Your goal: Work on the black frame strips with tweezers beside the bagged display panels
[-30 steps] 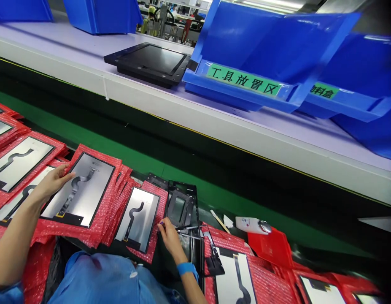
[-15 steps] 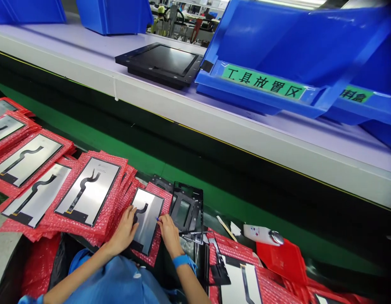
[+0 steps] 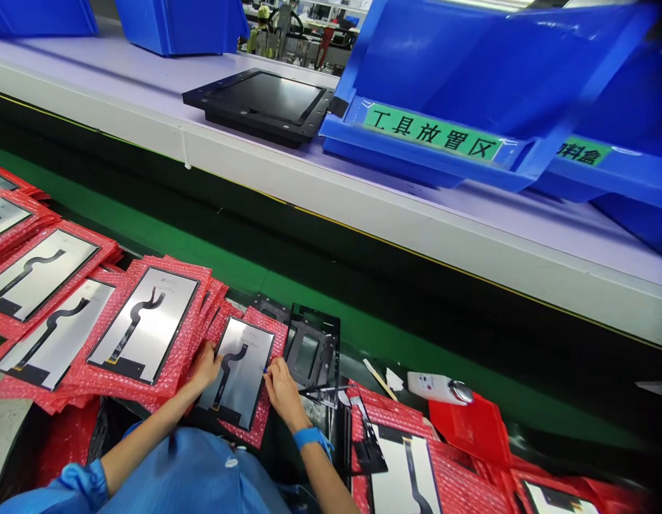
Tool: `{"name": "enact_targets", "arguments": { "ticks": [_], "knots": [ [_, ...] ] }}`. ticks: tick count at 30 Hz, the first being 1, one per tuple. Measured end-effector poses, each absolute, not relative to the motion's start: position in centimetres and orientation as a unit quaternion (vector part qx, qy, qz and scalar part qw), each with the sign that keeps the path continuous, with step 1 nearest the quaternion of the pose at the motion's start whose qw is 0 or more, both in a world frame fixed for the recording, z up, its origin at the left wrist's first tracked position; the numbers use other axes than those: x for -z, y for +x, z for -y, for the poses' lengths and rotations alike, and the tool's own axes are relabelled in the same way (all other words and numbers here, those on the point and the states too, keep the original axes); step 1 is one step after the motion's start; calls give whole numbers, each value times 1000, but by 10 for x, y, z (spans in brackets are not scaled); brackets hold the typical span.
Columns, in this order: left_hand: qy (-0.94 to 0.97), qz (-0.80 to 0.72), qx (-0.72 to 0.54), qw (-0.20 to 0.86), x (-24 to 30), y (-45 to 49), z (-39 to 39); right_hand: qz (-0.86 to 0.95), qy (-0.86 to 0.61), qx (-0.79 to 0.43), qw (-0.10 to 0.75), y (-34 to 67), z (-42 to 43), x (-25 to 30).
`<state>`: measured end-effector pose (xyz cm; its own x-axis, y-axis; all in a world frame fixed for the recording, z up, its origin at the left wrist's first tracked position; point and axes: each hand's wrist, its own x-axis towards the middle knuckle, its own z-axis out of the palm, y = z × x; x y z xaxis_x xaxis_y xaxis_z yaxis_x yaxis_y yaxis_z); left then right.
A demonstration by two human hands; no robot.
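Note:
In the head view, a silvery display panel (image 3: pixel 254 371) with a curved black ribbon cable (image 3: pixel 223 375) lies on pink bubble wrap (image 3: pixel 277 335) in front of me. My left hand (image 3: pixel 206 368) is closed at the panel's left edge, thumb against it and the other fingers partly hidden. At the opposite edge my right hand (image 3: pixel 282 389), with a blue band on its wrist, has its fingers pinched together. A tiny blue spot shows at those fingertips, too small to name. Just right of the panel lie black frames (image 3: pixel 314 350).
Stacks of bubble-wrapped panels (image 3: pixel 143 325) stand to the left, more panels (image 3: pixel 400 464) at lower right. A white bottle (image 3: pixel 438 387) lies by a red tray (image 3: pixel 473 428). Above runs a shelf (image 3: pixel 245 178) with a black screen unit (image 3: pixel 261 103) and blue bins (image 3: pixel 443 71).
My left hand has slid left off the panel's face to its left edge, uncovering the ribbon cable. The right hand stays at the right edge. The view has shifted slightly.

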<state>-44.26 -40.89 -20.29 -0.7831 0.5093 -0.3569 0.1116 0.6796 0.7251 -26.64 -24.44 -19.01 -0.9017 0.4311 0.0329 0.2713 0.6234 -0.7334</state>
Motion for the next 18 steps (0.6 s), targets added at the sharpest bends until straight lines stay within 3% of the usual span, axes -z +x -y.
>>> {"name": "enact_targets", "arguments": {
  "ticks": [11,18],
  "knots": [
    [224,-793,-471,314,188,-443,407,800,-376,-422,203,-204,242,166],
    [234,-749,-521,336,172,-432,399,765,-403,-453,218,-199,241,166]
  ]
}}
